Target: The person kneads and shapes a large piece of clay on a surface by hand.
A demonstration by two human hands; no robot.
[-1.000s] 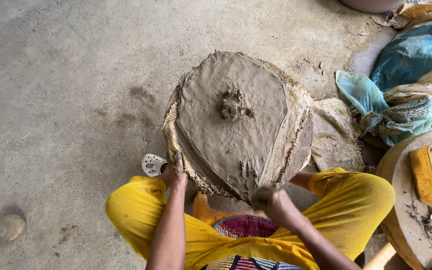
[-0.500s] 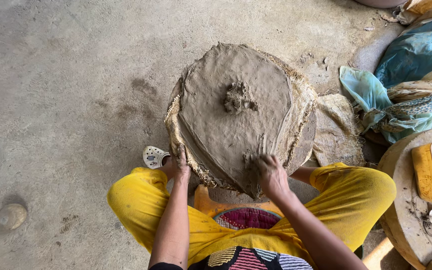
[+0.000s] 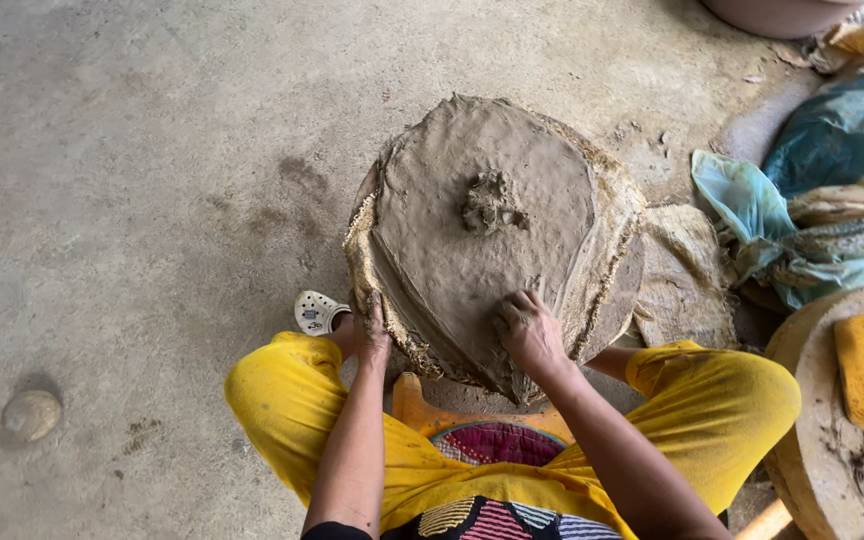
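Observation:
A broad slab of wet grey clay (image 3: pixel 482 220) lies on a round board with frayed sacking under it, between my knees in yellow trousers. A small rough lump of clay (image 3: pixel 492 203) sits near its middle. My right hand (image 3: pixel 530 330) presses flat on the near part of the slab, fingers spread and smeared with clay. My left hand (image 3: pixel 367 332) rests against the slab's near left edge, fingers pointing up along the sacking rim.
Bare concrete floor (image 3: pixel 132 200) spreads to the left, with a round stone (image 3: pixel 31 413) on it. A white clog (image 3: pixel 316 312) shows by my left knee. Crumpled blue-green plastic and cloth (image 3: pixel 812 200) lie at right, above a round wooden turntable (image 3: pixel 812 440) carrying yellow tools.
My right hand moved from the slab's near tip up onto its surface and now presses flat. My left hand stayed at the left edge. The view shifted slightly.

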